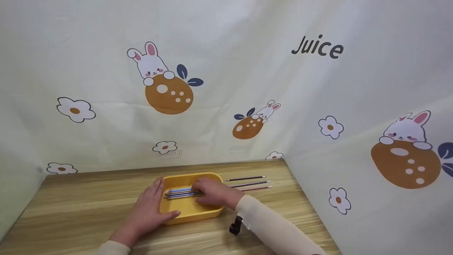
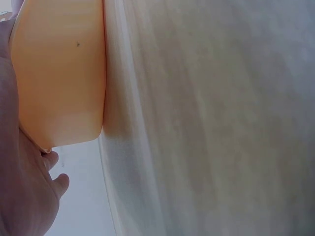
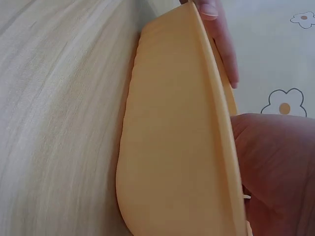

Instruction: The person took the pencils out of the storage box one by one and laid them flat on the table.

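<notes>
A yellow plastic tray [image 1: 193, 216] sits on the wooden table, with several pencils [image 1: 177, 195] lying side by side in it, one of them light blue. My left hand [image 1: 147, 205] rests along the tray's left end, fingers straight at the rim and thumb stretched over the near corner. In the left wrist view, its fingertips [image 2: 61, 185] show past the tray's corner. My right hand [image 1: 212, 193] reaches over the right rim into the tray, fingers curled down around the right ends of the pencils. Its fingertips are partly hidden by the hand itself.
To the right of the tray lie three more pencils: a dark one [image 1: 246, 178], another dark one [image 1: 251, 184] and a reddish one [image 1: 258, 188]. A printed cloth [image 1: 226, 71] with rabbits and flowers stands around the table's back and sides. A black wrist device [image 1: 235, 226] hangs below the right sleeve.
</notes>
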Demonstrator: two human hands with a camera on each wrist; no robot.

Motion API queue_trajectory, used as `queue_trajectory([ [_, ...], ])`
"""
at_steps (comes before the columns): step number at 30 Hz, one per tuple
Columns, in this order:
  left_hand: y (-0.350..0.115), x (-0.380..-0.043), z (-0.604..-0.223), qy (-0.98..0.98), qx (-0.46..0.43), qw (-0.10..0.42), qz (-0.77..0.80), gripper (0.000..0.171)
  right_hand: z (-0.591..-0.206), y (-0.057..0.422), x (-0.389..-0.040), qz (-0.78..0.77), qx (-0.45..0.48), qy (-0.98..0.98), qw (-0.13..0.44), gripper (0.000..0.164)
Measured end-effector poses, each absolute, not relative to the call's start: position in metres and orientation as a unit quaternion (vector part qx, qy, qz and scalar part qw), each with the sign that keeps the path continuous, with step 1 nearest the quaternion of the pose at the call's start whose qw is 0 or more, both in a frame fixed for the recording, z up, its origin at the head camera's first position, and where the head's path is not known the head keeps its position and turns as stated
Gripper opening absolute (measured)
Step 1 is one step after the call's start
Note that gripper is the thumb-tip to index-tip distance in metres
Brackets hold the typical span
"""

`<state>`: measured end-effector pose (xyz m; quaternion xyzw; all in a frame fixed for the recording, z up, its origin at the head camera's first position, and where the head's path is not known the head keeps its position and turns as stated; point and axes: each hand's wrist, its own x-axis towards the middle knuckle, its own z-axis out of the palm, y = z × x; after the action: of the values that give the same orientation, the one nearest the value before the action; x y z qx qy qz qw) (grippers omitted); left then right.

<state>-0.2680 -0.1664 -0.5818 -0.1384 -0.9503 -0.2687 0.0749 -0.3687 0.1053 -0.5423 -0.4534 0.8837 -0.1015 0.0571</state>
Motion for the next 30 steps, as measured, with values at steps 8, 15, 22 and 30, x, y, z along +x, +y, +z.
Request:
queue_trajectory([
  [8,-0.167,-0.267,-0.581,-0.951,-0.137,0.067,-0.270,0.129,-0.552,0.098,-0.373,-0.092,-0.472,0.876,0.039,0.020],
  [15,-0.167,-0.266,-0.583,-0.950,-0.133,0.063,-0.277,0.129,-0.555,0.095,-0.373,-0.103,-0.473,0.874,0.044,0.015],
  [22,-0.166,-0.266,-0.580,-0.951,-0.127,0.055,-0.277,0.129,-0.558,0.095,-0.373,-0.124,-0.463,0.876,0.054,0.012],
  [30,-0.166,-0.265,-0.579,-0.950,-0.134,0.064,-0.274,0.129,-0.560,0.094,-0.375,-0.161,-0.441,0.880,0.079,0.011],
])
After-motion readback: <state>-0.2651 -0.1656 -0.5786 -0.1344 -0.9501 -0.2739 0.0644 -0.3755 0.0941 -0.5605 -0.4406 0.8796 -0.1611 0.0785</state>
